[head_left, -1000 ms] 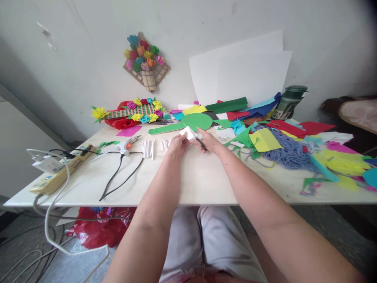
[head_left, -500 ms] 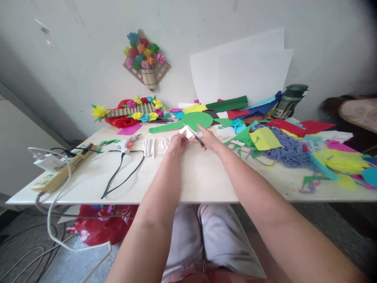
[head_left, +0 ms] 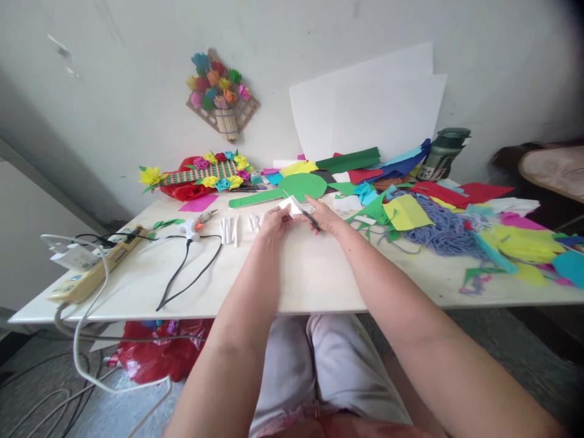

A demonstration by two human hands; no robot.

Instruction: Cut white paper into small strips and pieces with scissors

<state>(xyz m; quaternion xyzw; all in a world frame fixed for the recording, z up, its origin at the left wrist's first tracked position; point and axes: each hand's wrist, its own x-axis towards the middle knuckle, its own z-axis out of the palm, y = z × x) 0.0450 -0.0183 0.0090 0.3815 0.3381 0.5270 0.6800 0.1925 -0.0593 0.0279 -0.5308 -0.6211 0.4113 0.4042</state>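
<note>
White paper piece (head_left: 291, 205) pinched in left hand (head_left: 274, 222) fingertips, held just above table (head_left: 310, 280) near the far middle. Small scissors (head_left: 309, 218) gripped by right hand (head_left: 329, 220), blades at paper's three o'clock edge (long axis toward ten o'clock).

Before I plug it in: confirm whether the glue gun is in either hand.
No, the glue gun lies on the table, left of both hands.

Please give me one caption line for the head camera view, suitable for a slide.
Left hand holds a small white paper while the right hand cuts it with scissors.
</note>
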